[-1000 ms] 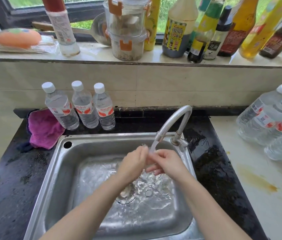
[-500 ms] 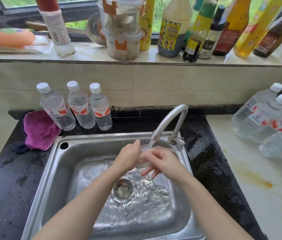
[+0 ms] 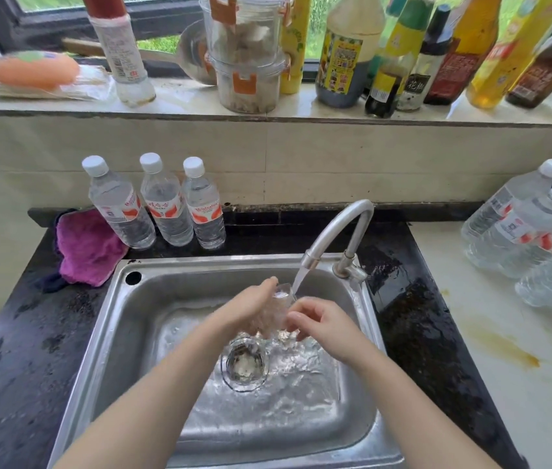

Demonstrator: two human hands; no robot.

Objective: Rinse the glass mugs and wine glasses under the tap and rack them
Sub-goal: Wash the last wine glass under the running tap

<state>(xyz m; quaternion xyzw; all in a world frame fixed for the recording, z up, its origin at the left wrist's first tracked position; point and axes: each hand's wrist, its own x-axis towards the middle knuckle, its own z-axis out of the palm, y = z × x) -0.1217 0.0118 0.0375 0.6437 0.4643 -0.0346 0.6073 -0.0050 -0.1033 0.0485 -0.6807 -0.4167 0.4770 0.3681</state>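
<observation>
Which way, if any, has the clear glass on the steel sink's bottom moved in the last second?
No: the clear glass keeps its place below and left of the curved metal tap spout.

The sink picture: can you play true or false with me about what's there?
1. Water is running from the tap. True.
2. Both hands hold a glass under the stream. True: left hand and right hand are both on it.
3. The cloth beside the sink is green. False: it is purple.
4. Five water bottles stand behind the sink. False: three water bottles stand there.
5. Another glass sits in the sink. True.
</observation>
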